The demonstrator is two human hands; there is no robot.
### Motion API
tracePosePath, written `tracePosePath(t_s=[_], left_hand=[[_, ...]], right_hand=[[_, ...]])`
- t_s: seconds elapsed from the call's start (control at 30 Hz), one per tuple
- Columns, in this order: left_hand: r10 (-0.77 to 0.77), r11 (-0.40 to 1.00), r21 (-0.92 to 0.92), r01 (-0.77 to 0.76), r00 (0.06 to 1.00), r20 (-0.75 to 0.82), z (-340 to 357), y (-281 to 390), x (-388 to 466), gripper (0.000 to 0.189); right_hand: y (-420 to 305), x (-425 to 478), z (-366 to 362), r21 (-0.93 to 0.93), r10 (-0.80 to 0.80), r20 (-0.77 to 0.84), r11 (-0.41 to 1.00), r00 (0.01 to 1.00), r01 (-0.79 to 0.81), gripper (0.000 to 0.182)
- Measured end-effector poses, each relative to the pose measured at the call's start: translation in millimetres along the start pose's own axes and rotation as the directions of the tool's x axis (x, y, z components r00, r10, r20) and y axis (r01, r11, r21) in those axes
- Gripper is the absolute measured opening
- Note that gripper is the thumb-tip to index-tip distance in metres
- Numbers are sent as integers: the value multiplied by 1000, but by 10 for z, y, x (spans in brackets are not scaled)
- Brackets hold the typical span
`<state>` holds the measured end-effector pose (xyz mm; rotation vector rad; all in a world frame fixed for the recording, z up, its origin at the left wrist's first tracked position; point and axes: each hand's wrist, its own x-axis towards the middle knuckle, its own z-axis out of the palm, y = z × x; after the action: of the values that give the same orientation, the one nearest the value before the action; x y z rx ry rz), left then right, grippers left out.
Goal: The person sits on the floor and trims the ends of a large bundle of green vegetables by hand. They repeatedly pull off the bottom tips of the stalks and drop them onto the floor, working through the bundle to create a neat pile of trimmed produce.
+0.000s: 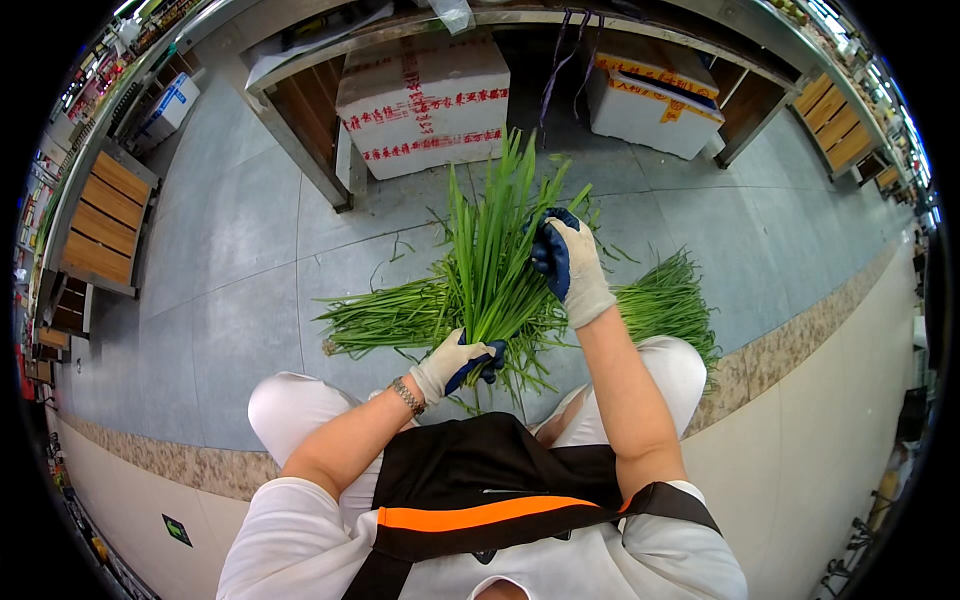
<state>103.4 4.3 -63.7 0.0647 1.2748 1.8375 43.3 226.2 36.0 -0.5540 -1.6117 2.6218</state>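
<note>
My left hand, in a white knit glove with a blue coated palm, is closed around the lower ends of a bunch of garlic chives. The long flat leaves fan upward, away from me. Against the right edge of that bunch, my right hand has curled fingers in a matching glove. A leaf shows just beyond its fingers, but whether they pinch it is hidden. More chives lie on the floor to the left, beneath the held bunch. Another pile of chives rests beside my right knee.
Grey floor tiles spread around me, with loose leaf scraps near the piles. Ahead, a metal-framed stand shelters a white foam box with red printed tape and another foam box with yellow tape. Purple straps hang between them.
</note>
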Motion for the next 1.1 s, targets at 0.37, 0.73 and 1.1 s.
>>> tracePosePath(t_s=[0.37, 0.73, 1.1], left_hand=[[-17, 992, 124, 19, 1000, -15, 82, 119, -38, 22], [26, 999, 30, -22, 993, -116, -143, 13, 4, 30], [34, 992, 124, -26, 998, -61, -197, -18, -8, 30]], right_hand=[[-78, 140, -121, 106, -66, -140, 991, 988, 81, 9], [-470, 103, -645, -36, 115, -160, 992, 980, -123, 25], [-321, 158, -356, -69, -106, -78, 992, 991, 101, 20]])
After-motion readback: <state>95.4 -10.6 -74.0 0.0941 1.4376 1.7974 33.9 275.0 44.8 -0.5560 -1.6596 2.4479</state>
